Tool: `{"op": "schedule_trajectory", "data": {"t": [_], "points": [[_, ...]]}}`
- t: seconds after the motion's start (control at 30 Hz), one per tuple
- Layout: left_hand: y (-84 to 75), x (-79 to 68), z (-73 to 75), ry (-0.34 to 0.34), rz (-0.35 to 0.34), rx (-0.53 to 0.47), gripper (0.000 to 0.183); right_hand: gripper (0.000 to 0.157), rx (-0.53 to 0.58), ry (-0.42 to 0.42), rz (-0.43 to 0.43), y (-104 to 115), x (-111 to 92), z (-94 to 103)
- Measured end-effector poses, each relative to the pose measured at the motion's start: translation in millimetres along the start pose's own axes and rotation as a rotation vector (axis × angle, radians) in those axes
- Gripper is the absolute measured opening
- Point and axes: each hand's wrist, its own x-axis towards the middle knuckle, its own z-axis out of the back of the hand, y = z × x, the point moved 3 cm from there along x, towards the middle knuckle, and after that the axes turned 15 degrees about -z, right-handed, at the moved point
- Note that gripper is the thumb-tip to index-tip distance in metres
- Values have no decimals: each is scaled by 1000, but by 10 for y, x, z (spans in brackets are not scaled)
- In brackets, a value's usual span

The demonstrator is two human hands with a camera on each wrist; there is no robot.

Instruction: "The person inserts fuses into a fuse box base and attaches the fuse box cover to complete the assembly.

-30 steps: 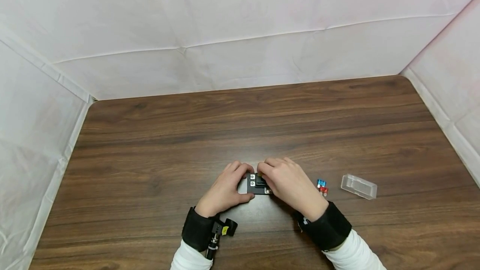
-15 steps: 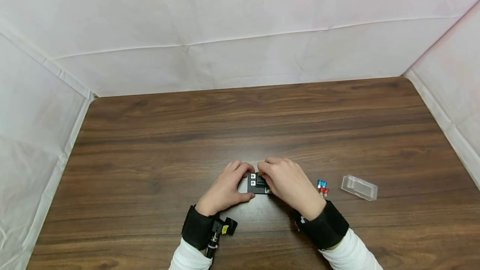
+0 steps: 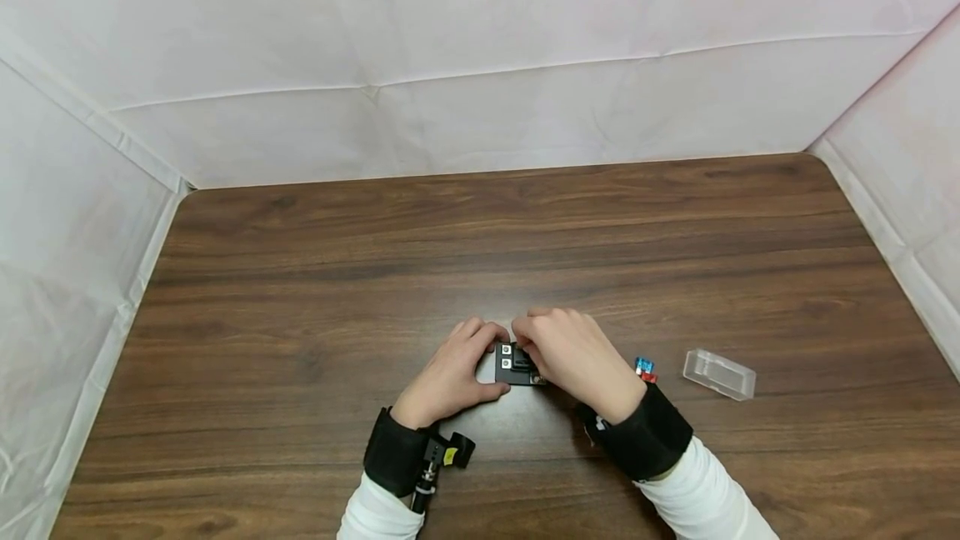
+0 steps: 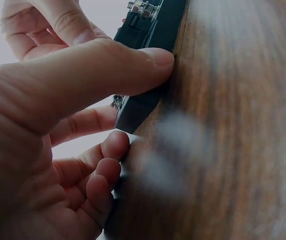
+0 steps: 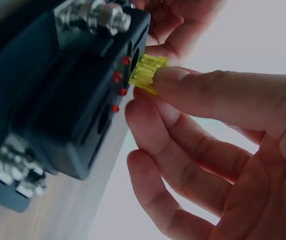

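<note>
A black fuse block (image 3: 517,377) with metal terminal bolts lies on the table in front of me. My left hand (image 3: 446,377) grips it by its left end, thumb (image 4: 158,57) on the near side and index finger on the far side. Between the thumb and fingers of my right hand (image 3: 577,357) is a translucent yellow blade fuse (image 5: 148,72). In the right wrist view its inner end is right at a slot in the block's top, beside several small red lights (image 5: 117,77). The head view hides this fuse behind my right hand.
Blue blade fuses (image 3: 643,365) and red ones (image 3: 648,377) lie right of my right wrist, the red partly covered by it. Further right is a clear plastic box (image 3: 718,374). White cloth walls (image 3: 480,123) stand along the brown table's (image 3: 375,265) back and sides.
My right hand and forearm have shifted slightly away from me, and the wrist now covers part of the red fuses. My left hand keeps its grip on the block.
</note>
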Motion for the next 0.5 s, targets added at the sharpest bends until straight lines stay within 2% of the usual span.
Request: {"op": "schedule_trajectory", "data": {"t": [0.2, 0.5], "points": [[0, 0, -1, -1, 5, -7, 47, 23, -27, 50, -16, 15, 25, 23], [0, 2, -1, 1, 9, -11, 46, 23, -46, 63, -25, 28, 36, 30]]}}
